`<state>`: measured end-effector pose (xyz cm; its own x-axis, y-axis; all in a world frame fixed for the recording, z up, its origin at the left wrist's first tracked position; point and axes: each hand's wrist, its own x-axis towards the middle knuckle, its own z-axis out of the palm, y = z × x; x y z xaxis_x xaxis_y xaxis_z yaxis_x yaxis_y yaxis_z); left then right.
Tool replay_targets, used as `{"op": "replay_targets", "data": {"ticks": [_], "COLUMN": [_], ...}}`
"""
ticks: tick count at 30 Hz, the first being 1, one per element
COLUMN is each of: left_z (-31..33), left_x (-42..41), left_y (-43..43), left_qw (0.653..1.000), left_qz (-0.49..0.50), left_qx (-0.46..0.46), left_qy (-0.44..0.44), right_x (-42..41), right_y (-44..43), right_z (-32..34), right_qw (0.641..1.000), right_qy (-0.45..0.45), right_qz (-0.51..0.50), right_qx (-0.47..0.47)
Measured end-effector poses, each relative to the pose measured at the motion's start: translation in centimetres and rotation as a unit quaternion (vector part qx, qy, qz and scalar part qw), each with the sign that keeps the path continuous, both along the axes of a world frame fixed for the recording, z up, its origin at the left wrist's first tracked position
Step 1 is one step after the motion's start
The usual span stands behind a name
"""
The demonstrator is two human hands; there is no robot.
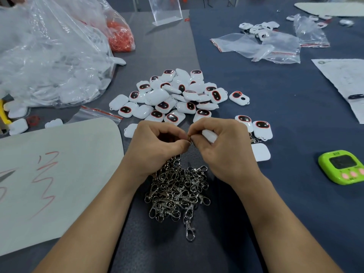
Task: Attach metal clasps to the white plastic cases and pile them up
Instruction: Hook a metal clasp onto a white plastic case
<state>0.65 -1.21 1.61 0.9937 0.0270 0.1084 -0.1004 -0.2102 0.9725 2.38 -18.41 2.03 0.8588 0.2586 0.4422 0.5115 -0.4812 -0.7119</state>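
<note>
A heap of white plastic cases (177, 95) with dark red-rimmed windows lies on the table's middle. A pile of metal clasps (177, 192) sits near me between my forearms. My left hand (155, 146) pinches a small metal clasp ring (189, 142) at its fingertips, the rest of that clasp hidden by the palm. My right hand (224, 146) grips a white case (209, 134) and pinches at the same ring, fingertips of both hands meeting. A few cases (263, 129) lie just right of my right hand, a clasp showing below them.
A big clear bag of white cases (49, 56) fills the left. A white sheet with red marks (55, 174) lies at the near left. A green timer (342, 166) sits right. Empty zip bags (256, 46) and more cases lie far right.
</note>
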Motion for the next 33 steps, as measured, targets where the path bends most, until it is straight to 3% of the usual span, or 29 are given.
{"op": "replay_targets", "data": {"ticks": [14, 16, 19, 23, 26, 33], "left_z": [-0.3, -0.3, -0.3, -0.6, -0.5, -0.8], "left_x": [-0.2, -0.4, -0.4, -0.3, -0.3, 0.2], "left_y": [-0.5, -0.7, -0.5, -0.5, -0.9, -0.7], "left_qw": [0.997, 0.985, 0.937, 0.886, 0.9, 0.933], "left_qz": [0.056, 0.105, 0.157, 0.052, -0.002, -0.023], "left_qx": [0.037, 0.105, 0.266, 0.422, 0.409, 0.345], "left_qy": [-0.039, -0.092, -0.161, -0.183, -0.148, -0.094], "right_x": [0.0, 0.2, 0.9, 1.7, 1.9, 1.8], "right_y": [0.2, 0.4, 0.4, -0.3, -1.0, -1.5], "right_z": [0.1, -0.1, -0.4, 0.3, 0.7, -0.1], "right_qw": [1.0, 0.997, 0.972, 0.901, 0.874, 0.926], "right_qy": [0.019, 0.067, 0.19, 0.34, 0.381, 0.332], "right_qz": [0.005, -0.034, -0.115, -0.139, -0.081, -0.052], "right_qx": [0.014, 0.035, 0.074, 0.232, 0.29, 0.173]}}
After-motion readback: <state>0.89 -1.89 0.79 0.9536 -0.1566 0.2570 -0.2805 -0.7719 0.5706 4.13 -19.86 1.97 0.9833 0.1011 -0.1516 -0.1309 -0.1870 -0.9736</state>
